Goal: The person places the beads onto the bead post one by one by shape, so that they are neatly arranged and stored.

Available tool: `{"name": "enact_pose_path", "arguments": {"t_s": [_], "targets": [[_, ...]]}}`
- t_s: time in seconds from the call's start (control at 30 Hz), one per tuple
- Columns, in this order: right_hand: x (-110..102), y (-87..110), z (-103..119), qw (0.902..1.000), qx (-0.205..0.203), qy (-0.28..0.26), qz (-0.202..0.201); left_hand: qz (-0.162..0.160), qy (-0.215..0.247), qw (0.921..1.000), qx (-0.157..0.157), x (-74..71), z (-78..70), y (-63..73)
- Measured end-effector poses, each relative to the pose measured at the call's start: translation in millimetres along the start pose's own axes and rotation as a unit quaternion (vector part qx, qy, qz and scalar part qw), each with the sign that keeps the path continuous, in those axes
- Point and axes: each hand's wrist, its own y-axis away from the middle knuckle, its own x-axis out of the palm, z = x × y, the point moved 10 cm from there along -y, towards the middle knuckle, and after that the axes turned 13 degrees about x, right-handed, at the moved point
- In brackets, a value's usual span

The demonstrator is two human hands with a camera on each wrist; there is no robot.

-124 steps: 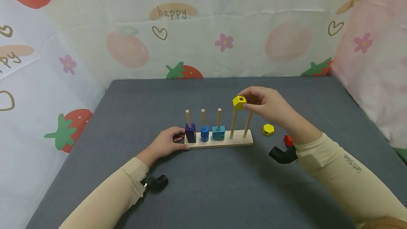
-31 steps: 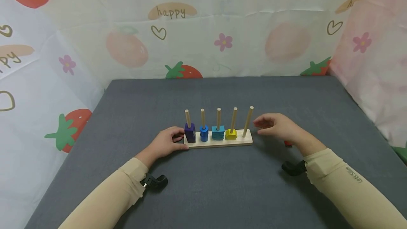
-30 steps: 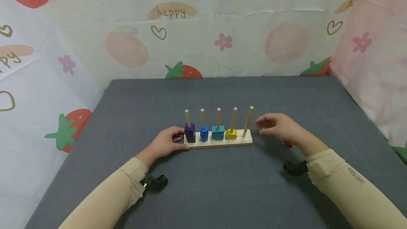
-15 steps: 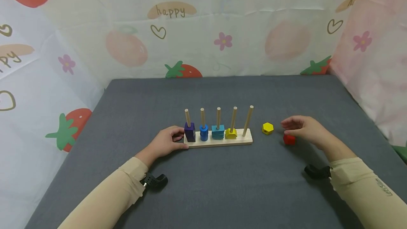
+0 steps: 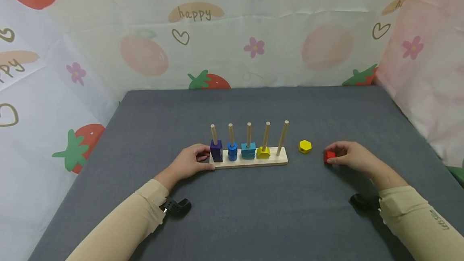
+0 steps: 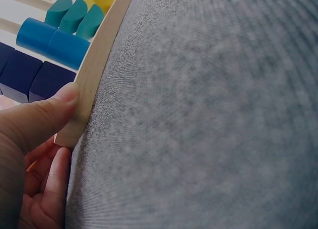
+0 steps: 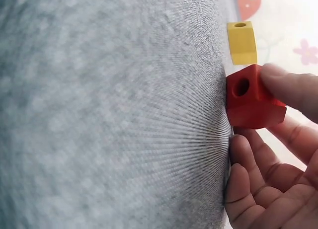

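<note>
My left hand [image 5: 188,159] grips the left end of a wooden peg board [image 5: 250,164]; the left wrist view has the thumb [image 6: 54,107] on its edge and the fingers curled at the corner. Upright pegs carry dark purple blocks [image 5: 216,151], blue round beads [image 5: 233,152], teal blocks [image 5: 248,151] and one yellow block [image 5: 263,153]. The rightmost peg [image 5: 282,138] is bare. On the right, my right hand [image 5: 353,157] pinches a faceted red block [image 7: 253,102] with a hole through it, low at the cloth. Its thumb partly covers the block in the head view.
A loose yellow six-sided block [image 5: 305,146] lies between the board and my right hand. Grey cloth [image 5: 250,212] covers the table. Printed curtains [image 5: 232,51] stand behind and at both sides. A black wrist camera [image 5: 363,202] hangs below each forearm.
One yellow block, held by the right hand earlier, now sits on the fourth peg. The right hand has moved from the loose yellow block rightward and taken hold of the red block. The left hand stays put.
</note>
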Motion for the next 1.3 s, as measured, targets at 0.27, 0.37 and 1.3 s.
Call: {"name": "enact_pose_path", "arguments": {"t_s": [0.27, 0.37, 1.3], "targets": [[3.9, -0.4, 0.2, 0.9999, -0.004, 0.007, 0.013, -0.001, -0.006, 1.0, 0.001, 0.2, 0.1, 0.1], [4.7, -0.5, 0.9, 0.9997, -0.013, 0.008, 0.017, -0.001, -0.005, 1.0, 0.002, 0.2, -0.1, 0.1], [-2.7, 2.6, 1.6, 0.9992, -0.032, -0.023, 0.007, -0.004, -0.004, 1.0, 0.003, -0.4, -0.1, 0.3]]}}
